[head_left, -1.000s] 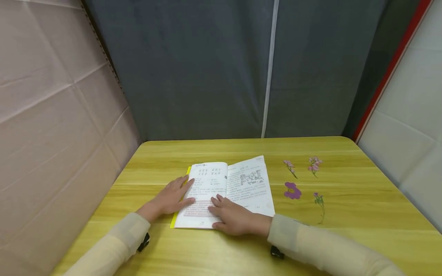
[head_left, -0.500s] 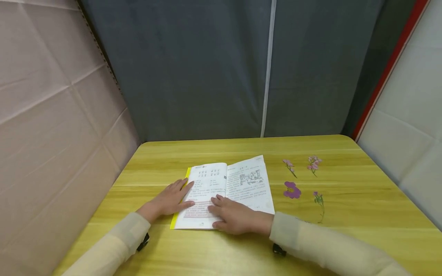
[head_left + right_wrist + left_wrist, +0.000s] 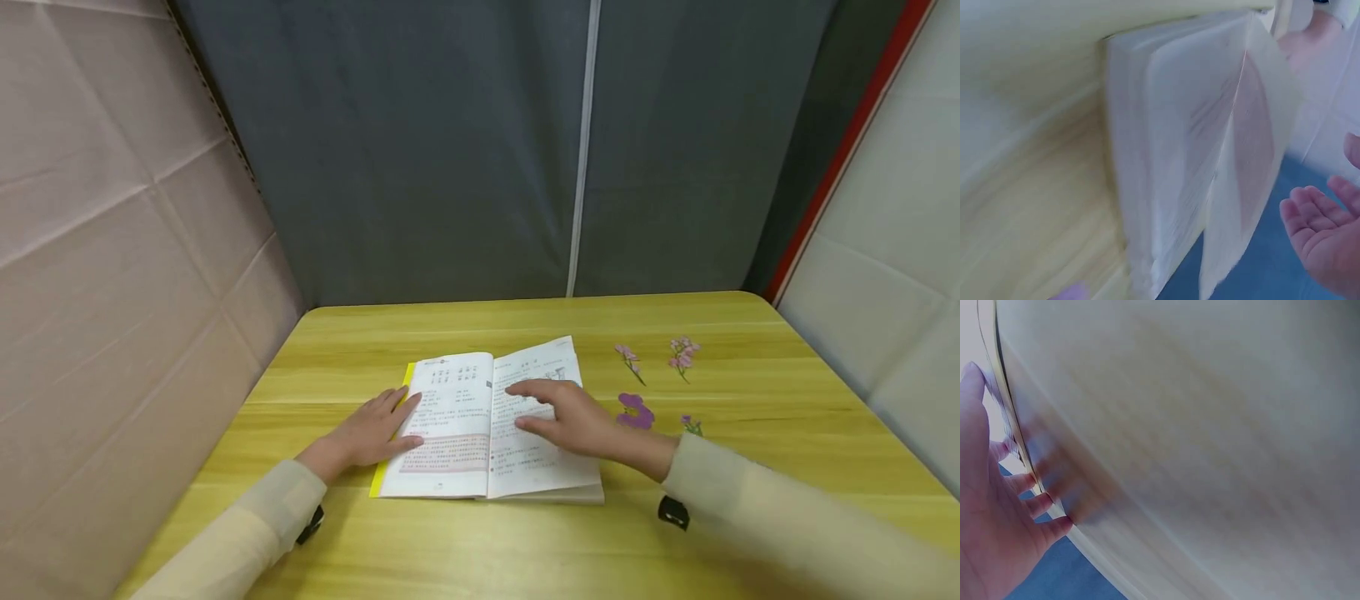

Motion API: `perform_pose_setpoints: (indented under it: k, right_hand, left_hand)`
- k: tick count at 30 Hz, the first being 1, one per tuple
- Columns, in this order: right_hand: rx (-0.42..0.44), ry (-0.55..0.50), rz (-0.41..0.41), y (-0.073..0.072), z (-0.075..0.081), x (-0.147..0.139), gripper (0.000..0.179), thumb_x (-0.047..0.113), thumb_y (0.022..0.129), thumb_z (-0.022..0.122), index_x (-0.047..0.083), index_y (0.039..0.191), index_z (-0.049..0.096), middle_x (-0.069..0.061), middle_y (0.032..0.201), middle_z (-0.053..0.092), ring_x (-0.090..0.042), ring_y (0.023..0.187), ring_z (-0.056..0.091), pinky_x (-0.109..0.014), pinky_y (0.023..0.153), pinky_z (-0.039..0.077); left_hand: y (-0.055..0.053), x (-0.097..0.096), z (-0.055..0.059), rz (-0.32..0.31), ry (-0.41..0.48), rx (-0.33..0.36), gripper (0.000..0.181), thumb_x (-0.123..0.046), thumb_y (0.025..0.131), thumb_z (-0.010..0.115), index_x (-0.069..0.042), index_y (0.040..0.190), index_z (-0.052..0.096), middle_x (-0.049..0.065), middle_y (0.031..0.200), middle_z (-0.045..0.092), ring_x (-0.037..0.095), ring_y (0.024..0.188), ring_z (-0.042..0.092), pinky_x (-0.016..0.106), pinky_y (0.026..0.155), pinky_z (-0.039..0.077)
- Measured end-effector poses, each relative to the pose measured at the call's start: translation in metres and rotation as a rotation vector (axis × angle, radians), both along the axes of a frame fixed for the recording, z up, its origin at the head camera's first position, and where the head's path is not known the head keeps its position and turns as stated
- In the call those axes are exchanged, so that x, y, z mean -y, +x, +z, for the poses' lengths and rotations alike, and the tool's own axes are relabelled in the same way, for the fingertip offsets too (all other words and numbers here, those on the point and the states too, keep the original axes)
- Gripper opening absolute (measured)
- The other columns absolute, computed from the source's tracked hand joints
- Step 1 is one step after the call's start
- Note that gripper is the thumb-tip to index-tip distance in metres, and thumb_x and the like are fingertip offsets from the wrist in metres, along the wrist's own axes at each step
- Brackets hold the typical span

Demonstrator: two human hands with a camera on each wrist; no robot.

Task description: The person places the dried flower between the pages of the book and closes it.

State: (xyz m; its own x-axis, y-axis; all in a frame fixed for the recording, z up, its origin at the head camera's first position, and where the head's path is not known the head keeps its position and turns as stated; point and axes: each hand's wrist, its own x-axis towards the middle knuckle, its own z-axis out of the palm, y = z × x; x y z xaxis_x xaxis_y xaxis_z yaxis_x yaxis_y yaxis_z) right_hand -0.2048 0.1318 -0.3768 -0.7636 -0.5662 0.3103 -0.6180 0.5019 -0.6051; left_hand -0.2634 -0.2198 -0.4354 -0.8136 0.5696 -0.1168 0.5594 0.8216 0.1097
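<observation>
An open book [image 3: 453,408] with printed pages and a yellow cover edge lies on the table. My left hand [image 3: 366,429] rests along its left edge, thumb and fingers touching the page margin. The left wrist view also has this left hand [image 3: 997,512], fingertips at the book's side. Over the right-hand page is my right hand [image 3: 581,421], thumb and forefinger apart, holding nothing; its contact with the paper cannot be told. In the right wrist view, the right hand [image 3: 1329,231] appears beside the book [image 3: 1191,119], its fingers loosely bent.
Right of the book lie a pink flower sprig [image 3: 628,362], a pink flower cluster [image 3: 682,358], a purple flower [image 3: 634,411] and a small purple flower on a green stem [image 3: 692,426], partly behind the right sleeve. A dark curtain [image 3: 435,167] hangs behind the wooden table [image 3: 420,550].
My right hand has left the lower left page and moved right and up over the right page. That page's lower part now shows. The left hand stays in place.
</observation>
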Motion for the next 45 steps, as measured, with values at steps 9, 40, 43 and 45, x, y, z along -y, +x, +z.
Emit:
perform_pose_setpoints:
  k: [9, 40, 43, 45]
  right_hand:
    - [0.082, -0.281, -0.236, 0.006, -0.014, -0.067, 0.032, 0.012, 0.093, 0.067, -0.005, 0.120, 0.063, -0.018, 0.115, 0.065, -0.028, 0.098, 0.064, -0.035, 0.076, 0.055]
    - [0.272, -0.008, -0.645, 0.028, -0.065, -0.205, 0.047, 0.033, 0.092, 0.068, -0.008, 0.114, 0.063, -0.016, 0.103, 0.067, -0.016, 0.085, 0.060, -0.023, 0.064, 0.050]
    - [0.273, 0.015, -0.641, 0.030, -0.067, -0.206, 0.045, 0.034, 0.091, 0.070, -0.005, 0.112, 0.066, -0.014, 0.103, 0.068, -0.019, 0.086, 0.060, -0.026, 0.066, 0.050]
    - [0.267, 0.035, -0.637, 0.031, -0.067, -0.206, 0.046, 0.036, 0.090, 0.071, -0.003, 0.113, 0.067, -0.015, 0.105, 0.068, -0.020, 0.088, 0.060, -0.027, 0.067, 0.049]
  left_hand:
    - [-0.001, 0.001, 0.001, -0.008, -0.006, -0.001, 0.084, -0.063, 0.096, 0.042, -0.005, 0.154, 0.024, 0.024, 0.155, 0.021, 0.043, 0.140, 0.022, 0.057, 0.109, 0.023]
    - [-0.002, 0.002, 0.000, -0.005, -0.013, -0.003, 0.083, -0.062, 0.096, 0.043, -0.007, 0.154, 0.025, 0.024, 0.155, 0.023, 0.042, 0.140, 0.023, 0.056, 0.109, 0.024]
    - [-0.002, 0.001, 0.001, -0.006, -0.010, -0.004, 0.083, -0.062, 0.095, 0.044, -0.007, 0.154, 0.025, 0.023, 0.155, 0.023, 0.042, 0.140, 0.023, 0.056, 0.109, 0.024]
    - [-0.002, 0.001, 0.000, -0.003, -0.008, -0.003, 0.083, -0.062, 0.095, 0.044, -0.007, 0.154, 0.025, 0.023, 0.155, 0.023, 0.042, 0.140, 0.023, 0.056, 0.109, 0.024]
